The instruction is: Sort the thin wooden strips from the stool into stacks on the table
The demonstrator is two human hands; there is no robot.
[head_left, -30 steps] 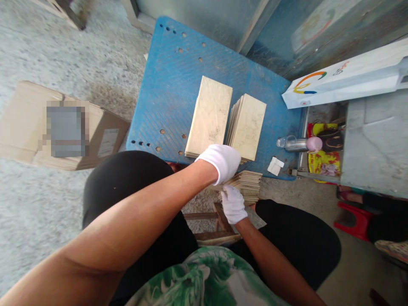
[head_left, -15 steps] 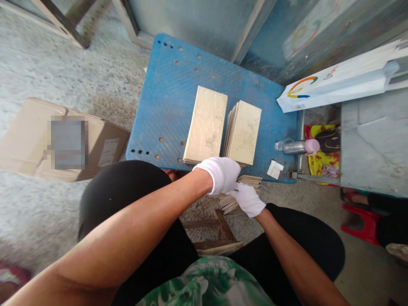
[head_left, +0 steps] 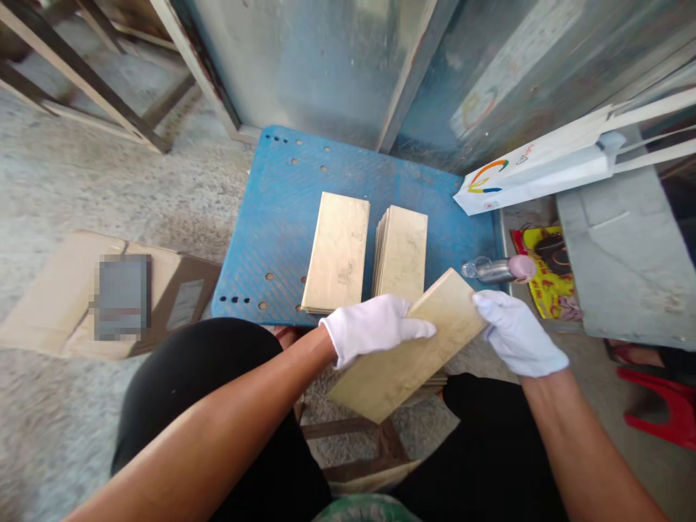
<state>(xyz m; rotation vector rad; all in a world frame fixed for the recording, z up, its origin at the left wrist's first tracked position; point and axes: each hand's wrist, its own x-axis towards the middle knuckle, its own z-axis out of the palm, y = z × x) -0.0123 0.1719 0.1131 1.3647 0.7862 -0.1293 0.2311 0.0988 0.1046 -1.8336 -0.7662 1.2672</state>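
We grip the wooden board (head_left: pixel 409 360) mid-edge, left hand (head_left: pixel 378 328) closed, right hand (head_left: pixel 519 335) pinching its far end; two-point hold likely controls tilt.

Your right hand (head_left: pixel 520 333) has parted from your left hand (head_left: pixel 375 326), toward three o'clock. A board (head_left: pixel 405 370) now shows between them.

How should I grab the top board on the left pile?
Probably pinch its long left edge, coming from the left. The top board lies flat and that side looks open, while the right pile sits close along its other long edge.
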